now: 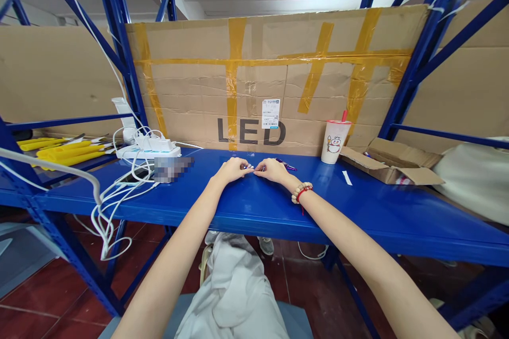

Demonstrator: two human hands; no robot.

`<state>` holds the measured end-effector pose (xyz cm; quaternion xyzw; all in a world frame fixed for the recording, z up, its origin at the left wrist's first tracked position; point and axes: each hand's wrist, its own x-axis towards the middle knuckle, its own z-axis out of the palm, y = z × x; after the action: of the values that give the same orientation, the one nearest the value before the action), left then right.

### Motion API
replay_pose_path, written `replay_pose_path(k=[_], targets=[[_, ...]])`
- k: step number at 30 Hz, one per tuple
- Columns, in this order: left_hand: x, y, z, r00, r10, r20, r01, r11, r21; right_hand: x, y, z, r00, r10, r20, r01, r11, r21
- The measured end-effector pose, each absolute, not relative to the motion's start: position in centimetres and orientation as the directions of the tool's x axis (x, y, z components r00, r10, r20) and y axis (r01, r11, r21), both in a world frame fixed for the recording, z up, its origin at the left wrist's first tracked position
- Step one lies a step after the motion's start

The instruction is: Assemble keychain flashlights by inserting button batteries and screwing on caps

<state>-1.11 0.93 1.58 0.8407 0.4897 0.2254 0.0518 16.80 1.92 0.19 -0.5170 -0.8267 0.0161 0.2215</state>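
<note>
Left hand (pixel 234 170) and right hand (pixel 271 170) meet at the fingertips above the blue worktop (pixel 258 204), with some tiny bit (pixel 248 167) right there; honestly can't tell if either's gripping it. Purple pen-looking thing (pixel 289 166) pokes out behind the right hand, partly blocked. White cup (pixel 336 144) and open box (pixel 377 171) sit off right, power strip (pixel 149 152) and tangled cables (pixel 106 233) left. Box contents are mostly hidden.

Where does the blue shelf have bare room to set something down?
Bare nearer the front, between the white cables and left forearm; also between the beaded bracelet and white paper strip. Crowded: left, power strip and cables; right, cup and open box.
</note>
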Motion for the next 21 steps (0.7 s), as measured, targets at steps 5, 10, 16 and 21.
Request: replay_pose_path(k=[5,10,16,21], targets=[[-1.2,1.2,1.3,0.433,0.829,0.352,0.768,-0.544,0.336,16.7,1.7,0.5,-0.279,0.780,0.560,0.817,0.499,-0.288],[-1.2,1.8,0.8,0.460,0.798,0.389,0.705,-0.595,0.386,16.4,1.8,0.7,-0.319,0.679,0.661,0.681,0.650,-0.338],[-1.2,2.1,0.5,0.475,0.768,0.429,0.646,-0.635,0.423,16.3,2.6,0.0,-0.360,0.613,0.703,0.564,0.744,-0.359],[-1.2,2.3,0.4,0.481,0.762,0.433,0.628,-0.644,0.436,16.5,2.3,0.5,-0.336,0.658,0.674,0.626,0.691,-0.363]])
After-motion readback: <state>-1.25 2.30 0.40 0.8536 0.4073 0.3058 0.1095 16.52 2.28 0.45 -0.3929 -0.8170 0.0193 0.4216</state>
